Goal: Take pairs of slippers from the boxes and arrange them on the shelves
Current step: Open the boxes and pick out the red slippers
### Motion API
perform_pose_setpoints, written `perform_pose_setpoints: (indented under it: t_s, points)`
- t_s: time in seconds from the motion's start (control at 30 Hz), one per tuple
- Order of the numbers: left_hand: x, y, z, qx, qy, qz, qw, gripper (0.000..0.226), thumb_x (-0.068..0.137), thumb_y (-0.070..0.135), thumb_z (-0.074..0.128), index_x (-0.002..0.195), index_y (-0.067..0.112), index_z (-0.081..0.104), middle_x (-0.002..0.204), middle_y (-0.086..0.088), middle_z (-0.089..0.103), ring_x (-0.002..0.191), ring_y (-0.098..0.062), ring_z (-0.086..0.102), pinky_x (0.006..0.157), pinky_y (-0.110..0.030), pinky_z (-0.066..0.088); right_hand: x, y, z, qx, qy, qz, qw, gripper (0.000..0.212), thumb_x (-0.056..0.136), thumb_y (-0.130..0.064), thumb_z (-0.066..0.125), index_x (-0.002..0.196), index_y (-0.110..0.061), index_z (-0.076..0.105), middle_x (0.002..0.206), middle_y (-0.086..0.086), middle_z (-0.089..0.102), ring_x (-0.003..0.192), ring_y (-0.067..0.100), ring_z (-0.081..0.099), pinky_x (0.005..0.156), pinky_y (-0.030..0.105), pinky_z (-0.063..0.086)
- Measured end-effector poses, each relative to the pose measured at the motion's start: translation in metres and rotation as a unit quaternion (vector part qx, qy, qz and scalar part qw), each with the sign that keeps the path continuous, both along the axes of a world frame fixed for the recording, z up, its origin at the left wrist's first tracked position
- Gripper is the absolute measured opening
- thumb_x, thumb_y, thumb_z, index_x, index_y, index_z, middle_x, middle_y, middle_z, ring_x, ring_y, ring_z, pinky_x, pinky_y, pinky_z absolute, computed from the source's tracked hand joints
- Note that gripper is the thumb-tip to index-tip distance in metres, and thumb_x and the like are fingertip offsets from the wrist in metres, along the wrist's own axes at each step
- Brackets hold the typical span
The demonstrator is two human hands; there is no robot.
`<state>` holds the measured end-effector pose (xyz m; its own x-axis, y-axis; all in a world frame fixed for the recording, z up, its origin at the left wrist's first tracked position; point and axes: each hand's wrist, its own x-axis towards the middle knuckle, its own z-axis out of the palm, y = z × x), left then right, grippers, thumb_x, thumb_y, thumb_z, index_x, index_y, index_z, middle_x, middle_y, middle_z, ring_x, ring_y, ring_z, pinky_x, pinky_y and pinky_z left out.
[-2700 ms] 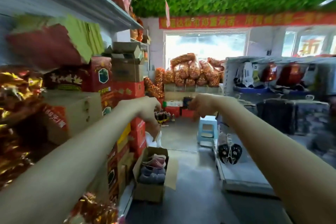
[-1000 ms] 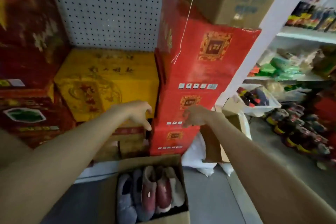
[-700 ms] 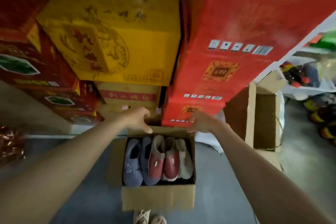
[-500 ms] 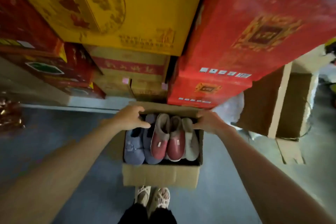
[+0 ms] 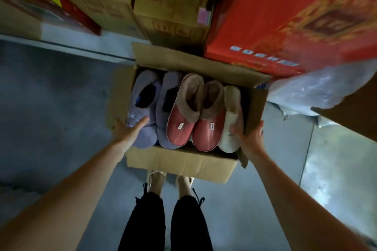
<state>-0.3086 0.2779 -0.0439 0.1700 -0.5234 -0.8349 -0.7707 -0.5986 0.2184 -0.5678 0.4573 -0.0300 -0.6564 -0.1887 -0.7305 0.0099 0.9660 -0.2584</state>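
Head: left fingers (image 5: 140, 123) touch lilac slipper (image 5: 142, 96) in box (image 5: 179, 162).

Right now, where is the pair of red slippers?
Head view, mid-frame: the red slippers lie in the open cardboard box, between the purple pair on their left and a cream slipper on their right.
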Motion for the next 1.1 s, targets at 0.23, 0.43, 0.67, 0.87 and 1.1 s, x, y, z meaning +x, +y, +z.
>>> perform_pose_setpoints:
  t_s: [0.23, 0.43, 0.67, 0.87, 1.1]
  points:
    - [0.010, 0.012, -0.071, -0.006, 0.009, 0.165, 0.986, 0.101, 0.080, 0.062, 0.055, 0.149, 0.010, 0.003, 0.155, -0.007, 0.020, 0.140, -0.024, 0.026, 0.112, -0.038, 0.023, 0.014, 0.012, -0.038, -0.030, 0.070, -0.077, 0.994, 0.062, 0.091, -0.051, 0.051, 0.140, -0.021, 0.029, 0.119, 0.014, 0.060, 0.103, 0.037, 0.058, 0.080, 0.043, 0.047]
    - [0.007, 0.000, -0.086, -0.054, 0.037, 0.231, 0.971, 0.101, 0.069, 0.067, 0.064, 0.144, 0.011, 0.024, 0.141, -0.004, 0.043, 0.126, -0.021, 0.046, 0.107, -0.036, 0.036, 0.021, 0.011, -0.059, -0.025, 0.122, -0.052, 0.991, 0.044, 0.097, -0.046, 0.040, 0.132, -0.019, 0.042, 0.113, 0.016, 0.063, 0.103, 0.039, 0.057, 0.082, 0.040, 0.043]
    - [0.018, -0.005, -0.087, -0.016, 0.114, 0.279, 0.953, 0.081, 0.062, 0.077, 0.060, 0.111, 0.013, 0.059, 0.099, 0.001, 0.065, 0.094, -0.016, 0.063, 0.091, -0.035, 0.049, 0.020, 0.010, -0.057, -0.025, 0.137, -0.050, 0.989, 0.043, 0.098, -0.046, 0.039, 0.131, -0.019, 0.045, 0.112, 0.019, 0.063, 0.103, 0.040, 0.055, 0.082, 0.038, 0.040]
    - [0.026, -0.001, -0.094, 0.011, 0.183, 0.341, 0.922, 0.044, 0.075, 0.061, 0.063, 0.099, 0.024, 0.063, 0.096, 0.006, 0.070, 0.091, -0.013, 0.066, 0.076, -0.032, 0.053, 0.024, 0.010, -0.062, -0.017, 0.160, -0.028, 0.987, 0.042, 0.098, -0.045, 0.039, 0.127, -0.016, 0.047, 0.108, 0.020, 0.063, 0.101, 0.040, 0.055, 0.081, 0.039, 0.040]
    - [0.038, 0.010, -0.083, -0.001, 0.153, 0.361, 0.920, 0.093, 0.048, 0.084, 0.064, 0.120, 0.027, 0.052, 0.117, 0.008, 0.061, 0.109, -0.015, 0.059, 0.095, -0.034, 0.047, 0.026, 0.009, -0.057, -0.025, 0.144, -0.033, 0.989, 0.042, 0.098, -0.044, 0.041, 0.130, -0.018, 0.047, 0.115, 0.018, 0.062, 0.107, 0.040, 0.053, 0.087, 0.041, 0.040]
